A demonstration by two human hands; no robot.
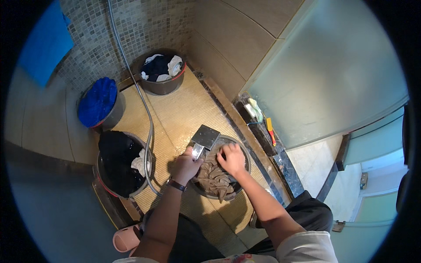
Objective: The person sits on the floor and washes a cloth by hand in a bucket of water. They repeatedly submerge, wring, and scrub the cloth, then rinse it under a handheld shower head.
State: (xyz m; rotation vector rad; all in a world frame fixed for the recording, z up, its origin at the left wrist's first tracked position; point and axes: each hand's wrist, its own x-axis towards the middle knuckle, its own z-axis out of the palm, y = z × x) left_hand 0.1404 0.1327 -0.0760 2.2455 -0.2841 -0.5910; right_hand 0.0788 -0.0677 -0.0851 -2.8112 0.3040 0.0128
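Gripping the handle of a square metal shower head (205,137), left hand (185,165) closed around it, dark band at the wrist, head tilted over the rim of a round metal basin (242,154) at about 11 o'clock. Pressing down into a wet brown garment (214,176), right hand (232,158) with fingers curled on the cloth at the basin's 1 o'clock side; full clench or loose hold, cannot tell. Bunched inside the basin, the garment, one fold hanging over the near rim at 6 o'clock. Running from the shower head up toward 11 o'clock, a grey hose (139,90) against the mosaic wall. At 9 o'clock of the basin, a tub (102,179) of black clothes with a pale piece at its edge; farther at 10 o'clock, a bucket (115,115) heaped with blue cloth; at 12 o'clock, a third tub (163,85) with dark and white laundry. At 2 o'clock, along the dark sill, a pale green brush (255,109) and an orange-handled tool (270,129). At 7 o'clock, a pink slipper (126,239) on the floor.
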